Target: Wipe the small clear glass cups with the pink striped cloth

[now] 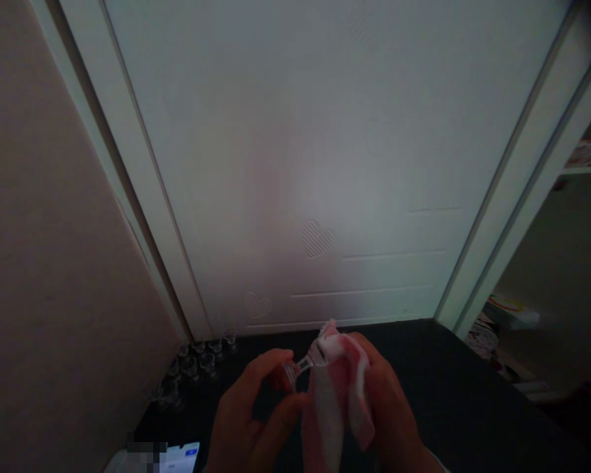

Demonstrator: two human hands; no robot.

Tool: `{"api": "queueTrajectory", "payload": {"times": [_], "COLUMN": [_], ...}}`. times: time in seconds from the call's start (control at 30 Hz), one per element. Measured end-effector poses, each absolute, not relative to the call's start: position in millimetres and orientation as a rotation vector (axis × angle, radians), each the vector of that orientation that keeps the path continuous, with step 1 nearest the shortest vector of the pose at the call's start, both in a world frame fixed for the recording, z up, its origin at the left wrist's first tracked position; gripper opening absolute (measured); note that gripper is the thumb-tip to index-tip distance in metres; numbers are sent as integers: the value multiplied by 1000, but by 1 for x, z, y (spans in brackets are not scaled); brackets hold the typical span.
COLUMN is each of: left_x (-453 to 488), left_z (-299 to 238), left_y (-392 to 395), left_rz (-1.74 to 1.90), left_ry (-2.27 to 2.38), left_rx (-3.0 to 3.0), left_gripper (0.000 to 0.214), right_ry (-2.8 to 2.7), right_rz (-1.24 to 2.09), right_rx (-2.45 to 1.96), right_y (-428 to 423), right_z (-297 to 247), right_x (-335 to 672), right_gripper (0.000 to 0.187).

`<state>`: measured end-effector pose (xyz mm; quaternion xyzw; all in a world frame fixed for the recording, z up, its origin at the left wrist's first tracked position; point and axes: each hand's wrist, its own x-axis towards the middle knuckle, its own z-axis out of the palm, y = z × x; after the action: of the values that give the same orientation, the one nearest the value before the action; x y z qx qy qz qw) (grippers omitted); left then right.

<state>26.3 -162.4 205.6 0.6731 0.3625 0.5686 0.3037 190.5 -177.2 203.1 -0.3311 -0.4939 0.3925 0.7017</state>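
Note:
My left hand (249, 414) pinches the foot of a small clear stemmed glass (300, 366), holding it on its side above a dark table (438, 394). My right hand (387, 410) grips a pink and white cloth (337, 387) that wraps over the bowl end of the glass. Both hands are close together at the bottom middle of the view. The bowl of the glass is mostly hidden by the cloth.
Several small clear glasses (197, 364) stand in a cluster at the table's back left corner. A lit phone (180, 458) lies at the near left. A white door (315, 164) rises behind the table. Open shelves with papers (509, 312) are at the right.

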Motion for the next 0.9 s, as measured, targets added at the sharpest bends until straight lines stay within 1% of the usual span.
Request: {"api": "queueTrajectory", "payload": {"times": [0.13,0.27,0.33,0.43,0.63,0.7,0.9], "left_x": [26,27,26,25,24,24,23], "left_z": [209,212,213,214,214,214,214], "left_y": [-163,-163,-163,-163,-163,-163,-162], "left_rz": [1479,1470,1463,1446,1419,1411,1398], "left_ry": [940,863,857,891,910,913,938], "left_rx": [1705,1646,1635,1644,1657,1672,1700], "left_gripper": [39,34,32,34,36,36,39], "right_ry": [-1138,-1136,-1128,-1178,-1198,-1193,-1198], "right_rz": [864,986,1063,1056,910,892,890], "right_rx": [-762,-734,-690,-690,-770,-783,-767], "right_y": [-179,-177,-176,-176,-175,-175,-177], "right_z": [207,204,200,198,203,204,206], "right_x": [197,198,197,195,193,192,191], "right_gripper": [45,26,21,24,43,45,42]}}
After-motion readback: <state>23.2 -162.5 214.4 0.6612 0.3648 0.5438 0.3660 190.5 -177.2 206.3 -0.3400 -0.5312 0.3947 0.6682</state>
